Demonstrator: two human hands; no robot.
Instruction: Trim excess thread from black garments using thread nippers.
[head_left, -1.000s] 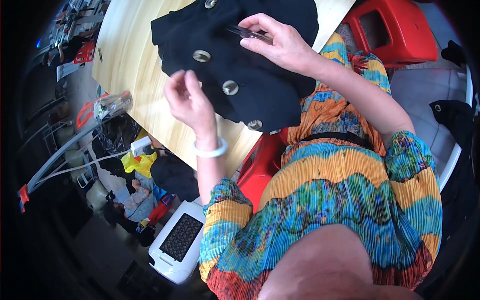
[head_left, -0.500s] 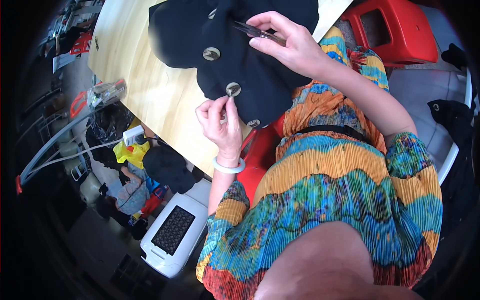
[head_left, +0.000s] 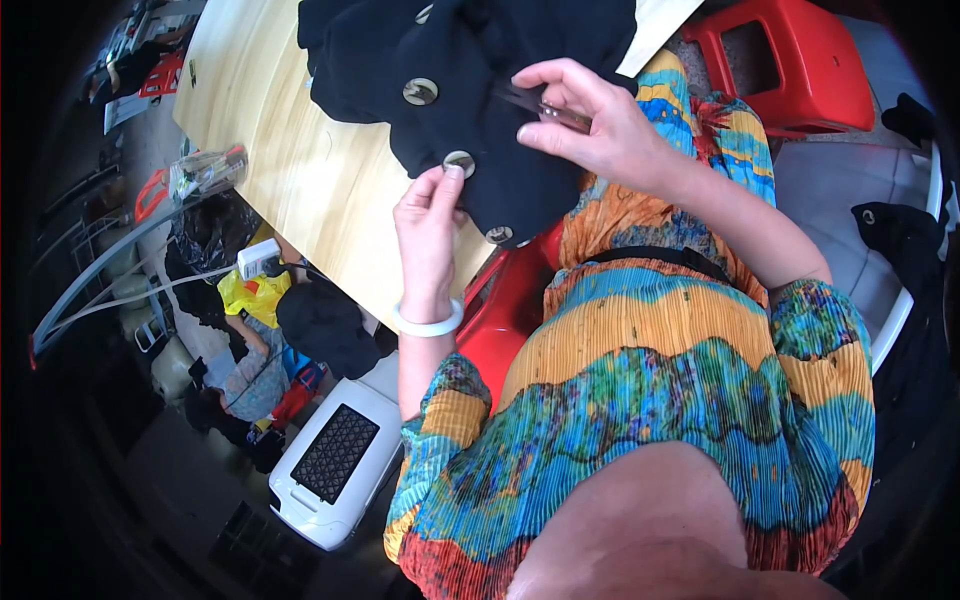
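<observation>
A black garment (head_left: 470,90) with several large round marbled buttons is spread over the table edge and hangs toward my lap. My left hand (head_left: 430,215) is closed, thumb and fingers pinching the rim of one button (head_left: 459,160). Another button (head_left: 420,91) lies farther up the cloth, and a lower button (head_left: 499,235) sits near the hem. Above the garment, my right hand (head_left: 600,120) curls round a pair of thread snips (head_left: 566,116). The blades point left and are smeared by motion, so whether they touch the cloth I cannot tell.
The pale wooden table (head_left: 270,110) extends to the left. A red stool (head_left: 785,60) stands at the far right, and part of a red seat (head_left: 505,325) shows below the table. A white case (head_left: 335,460) with a dark grille is at lower left. Another person (head_left: 255,375) is beyond.
My right hand has shifted right and slightly down with the snips. My left hand has moved a little up and left, drawing the button and cloth with it.
</observation>
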